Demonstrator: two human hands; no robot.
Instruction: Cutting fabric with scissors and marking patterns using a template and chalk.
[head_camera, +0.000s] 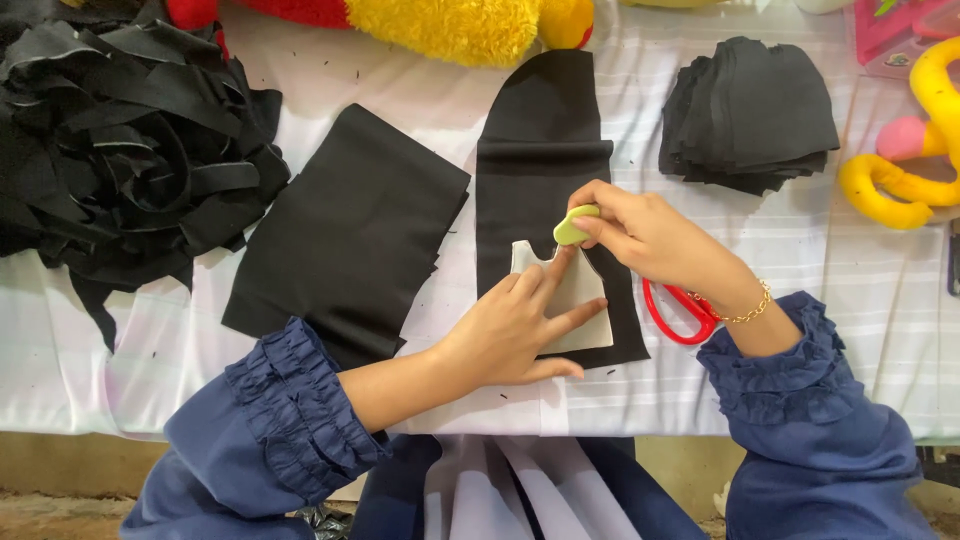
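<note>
A pale template (578, 300) lies flat on a long strip of black cloth (545, 170) near the table's front edge, its shaped top pointing away from the person. The left hand (515, 335) presses it down with fingers spread and palm flat, grasping nothing; that likely keeps the template from sliding on the cloth. The right hand (645, 235) pinches a yellow-green chalk (574, 226) between thumb and fingertips, its edge at the template's upper rim, apparently to trace the outline. The wrist is bent inward, with a thin gold bracelet (745, 310) on it, and both forearms come in from the near edge in ruffled navy sleeves.

Red scissors (680, 312) lie just beside the cloth, partly under the right wrist, within easy reach. A second black piece (350, 230) rests to the left, a stack of cut black pieces (750, 115) farther back on the right, and a heap of black strips (120, 140) at far left. Plush toys sit along the back edge of the white table (880, 330)
</note>
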